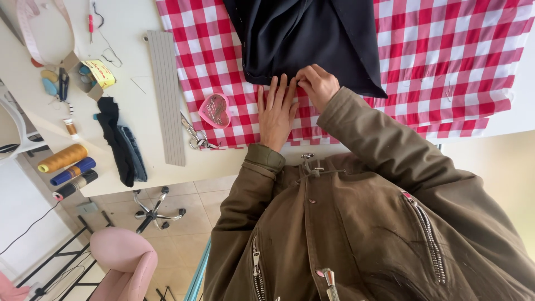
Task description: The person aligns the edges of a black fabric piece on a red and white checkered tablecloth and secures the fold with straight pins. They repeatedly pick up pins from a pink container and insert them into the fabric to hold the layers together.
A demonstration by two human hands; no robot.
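**Cloth, plastic and metal on a matt table**

The dark garment (312, 42) is smooth, matt woven cloth; under it lies the red-and-white checked cloth (446, 61), also matt. At nine o'clock, the heart-shaped pin box (215, 110) looks glossy plastic, the scissors (194, 135) shiny metal. The table (128, 67) is smooth, matt white.

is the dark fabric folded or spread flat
Folded: the dark fabric shows overlapping layers, its edge under the left hand and right hand.

Left hand (277, 111) flat, fingers spread; right hand (317, 85) beside it, fingertips pinched.
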